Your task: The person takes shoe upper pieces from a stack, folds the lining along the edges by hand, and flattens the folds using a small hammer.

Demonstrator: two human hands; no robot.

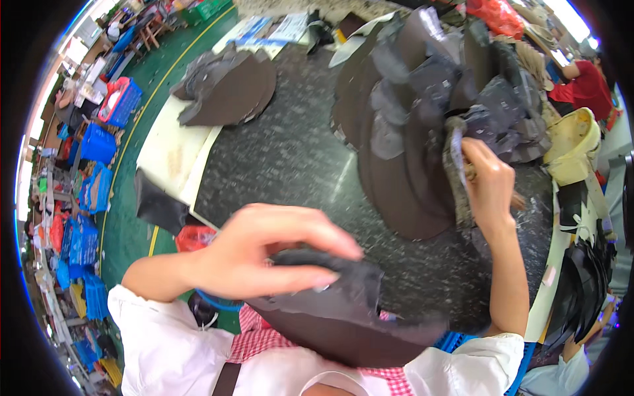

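Observation:
My left hand (271, 247), slightly blurred, hovers with thumb and fingers apart over a dark brown sheet piece (356, 330) at the table's near edge. That piece has a curved lower edge and a black, glossy upper part; whether the fingers touch it I cannot tell. At the right, the fingers of my right hand (489, 175) are curled round a worn, grey, rough-looking strip (457, 175). A brownish frayed end shows beside the wrist. Right beside this hand lies a big overlapping heap of similar dark curved pieces (403, 178).
The speckled black tabletop (290, 158) has a smaller stack of dark pieces (231, 89) at its far left. A cream container (573, 145) stands at the right edge, near a person in red (586, 86). Blue crates (98, 143) line the green floor at left.

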